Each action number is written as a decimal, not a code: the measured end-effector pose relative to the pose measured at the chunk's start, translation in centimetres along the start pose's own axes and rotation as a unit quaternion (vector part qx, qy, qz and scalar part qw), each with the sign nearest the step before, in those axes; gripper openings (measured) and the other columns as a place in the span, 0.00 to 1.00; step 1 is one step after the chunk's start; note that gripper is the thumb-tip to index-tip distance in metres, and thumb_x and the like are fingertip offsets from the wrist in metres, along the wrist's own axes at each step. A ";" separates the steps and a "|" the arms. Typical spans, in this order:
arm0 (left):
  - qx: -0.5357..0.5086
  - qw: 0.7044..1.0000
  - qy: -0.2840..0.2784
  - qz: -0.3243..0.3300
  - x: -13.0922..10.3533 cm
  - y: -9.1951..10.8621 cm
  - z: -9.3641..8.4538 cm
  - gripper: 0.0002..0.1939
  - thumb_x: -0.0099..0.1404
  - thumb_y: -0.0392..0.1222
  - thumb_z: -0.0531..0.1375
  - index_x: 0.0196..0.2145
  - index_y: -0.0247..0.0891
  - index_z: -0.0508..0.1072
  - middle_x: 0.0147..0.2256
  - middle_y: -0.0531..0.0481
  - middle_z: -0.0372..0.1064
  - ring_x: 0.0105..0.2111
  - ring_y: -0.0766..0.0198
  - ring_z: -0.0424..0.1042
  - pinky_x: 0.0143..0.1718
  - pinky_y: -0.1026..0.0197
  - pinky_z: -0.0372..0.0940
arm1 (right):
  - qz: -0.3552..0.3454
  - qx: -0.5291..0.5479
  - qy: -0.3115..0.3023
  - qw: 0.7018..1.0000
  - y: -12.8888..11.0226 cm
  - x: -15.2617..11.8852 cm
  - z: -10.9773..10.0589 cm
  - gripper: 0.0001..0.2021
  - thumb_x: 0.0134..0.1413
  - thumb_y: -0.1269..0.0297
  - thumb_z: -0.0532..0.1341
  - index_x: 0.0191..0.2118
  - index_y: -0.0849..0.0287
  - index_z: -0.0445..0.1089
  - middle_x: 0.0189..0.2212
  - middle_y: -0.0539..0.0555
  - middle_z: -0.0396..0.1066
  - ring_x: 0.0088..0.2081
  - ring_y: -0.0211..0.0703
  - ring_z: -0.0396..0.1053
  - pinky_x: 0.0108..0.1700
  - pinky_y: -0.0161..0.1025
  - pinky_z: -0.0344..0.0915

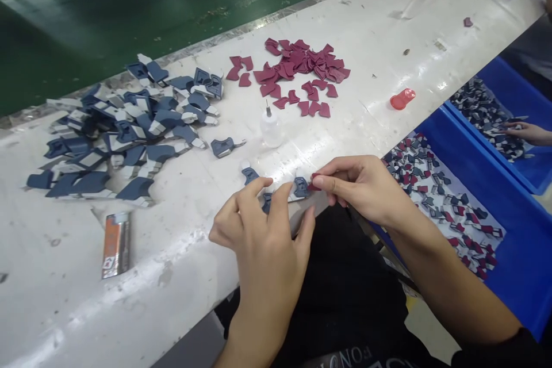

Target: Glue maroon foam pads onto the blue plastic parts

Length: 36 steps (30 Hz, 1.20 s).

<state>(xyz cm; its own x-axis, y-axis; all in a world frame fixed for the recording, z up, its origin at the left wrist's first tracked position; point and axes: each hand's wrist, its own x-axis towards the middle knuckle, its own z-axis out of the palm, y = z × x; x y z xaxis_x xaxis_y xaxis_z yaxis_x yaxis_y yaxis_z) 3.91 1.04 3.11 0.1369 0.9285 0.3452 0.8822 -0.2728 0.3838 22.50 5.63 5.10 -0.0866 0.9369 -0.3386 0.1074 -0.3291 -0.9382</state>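
Pinching a blue-grey piece (301,187) at the table's (388,29) near edge, the left hand (263,236) closes thumb and fingers on it; the right hand (362,187) presses a maroon piece (314,183) against it with closed fingertips, below the glue bottle (271,126).

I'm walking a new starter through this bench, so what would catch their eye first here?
Probably the two heaps on the white table: blue-grey pieces at the left and dark red pieces in the middle. Next, at the near edge, the left hand pinches a blue piece while the right hand brings a red piece to it.
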 end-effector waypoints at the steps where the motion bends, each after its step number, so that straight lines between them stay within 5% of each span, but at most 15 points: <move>1: 0.008 1.000 -0.005 -0.003 0.1 0.0 0.3 0.14 0.70 0.43 0.68 0.53 0.41 0.78 0.60 0.33 0.68 0.58 0.37 0.61 0.52 0.37 0.58 | 0.010 0.010 -0.003 1.000 0.1 0.4 0.1 0.15 0.53 0.53 0.80 0.35 0.59 0.83 0.21 0.49 0.75 0.22 0.38 0.70 0.23 0.35 0.66; 11: 0.002 0.999 -0.039 -0.002 0.9 0.3 0.9 0.03 0.73 0.39 0.65 0.43 0.41 0.78 0.60 0.35 0.71 0.59 0.37 0.62 0.51 0.35 0.58 | 0.051 0.027 -0.012 0.998 0.6 1.1 0.9 0.21 0.48 0.51 0.82 0.37 0.59 0.76 0.23 0.49 0.76 0.21 0.38 0.72 0.16 0.32 0.65; 29: -0.028 0.998 -0.050 0.004 1.2 0.4 1.0 0.03 0.74 0.36 0.63 0.43 0.40 0.78 0.59 0.37 0.72 0.59 0.40 0.62 0.52 0.37 0.58 | 0.067 -0.124 -0.041 0.989 0.2 1.0 1.0 0.16 0.63 0.50 0.73 0.43 0.53 0.70 0.25 0.46 0.76 0.20 0.38 0.72 0.15 0.31 0.59; 33: -0.053 0.997 -0.055 0.017 1.2 -0.2 0.2 0.05 0.74 0.36 0.64 0.46 0.42 0.78 0.59 0.39 0.73 0.59 0.41 0.63 0.51 0.37 0.60 | 0.083 -0.090 -0.049 0.991 -0.4 0.5 0.6 0.15 0.62 0.52 0.74 0.41 0.54 0.71 0.22 0.44 0.73 0.17 0.34 0.67 0.16 0.31 0.57; 36: -0.108 0.992 -0.049 0.051 1.2 -0.1 -1.0 0.11 0.73 0.35 0.65 0.51 0.46 0.78 0.60 0.42 0.72 0.58 0.44 0.64 0.53 0.39 0.63 | 0.079 -0.019 -0.123 0.989 0.0 -0.4 0.1 0.18 0.65 0.49 0.70 0.32 0.55 0.70 0.15 0.41 0.64 0.14 0.32 0.59 0.17 0.33 0.51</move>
<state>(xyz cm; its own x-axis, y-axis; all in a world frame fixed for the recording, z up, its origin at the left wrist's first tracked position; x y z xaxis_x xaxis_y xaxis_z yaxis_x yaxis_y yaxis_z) 3.49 1.95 4.35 0.2735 0.9102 0.3110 0.7451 -0.4050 0.5299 22.43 5.26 5.23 -0.3043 0.8153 -0.4926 0.1759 -0.4601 -0.8703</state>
